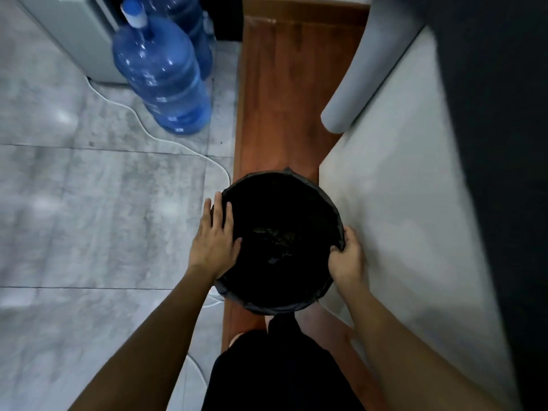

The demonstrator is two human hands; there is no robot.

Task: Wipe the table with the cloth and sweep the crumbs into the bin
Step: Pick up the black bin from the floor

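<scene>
A round bin lined with a black bag sits below me on a reddish wooden strip of floor. My left hand lies flat on the bin's left rim, fingers spread, thumb inside the edge. My right hand grips the right rim, fingers curled over the bag's edge. Dark crumpled matter lies at the bottom of the bin. No cloth or table shows in this view.
Two large blue water bottles stand on the grey tiled floor at upper left beside a grey appliance. A white cable snakes across the tiles toward the bin. A pale wall runs along the right.
</scene>
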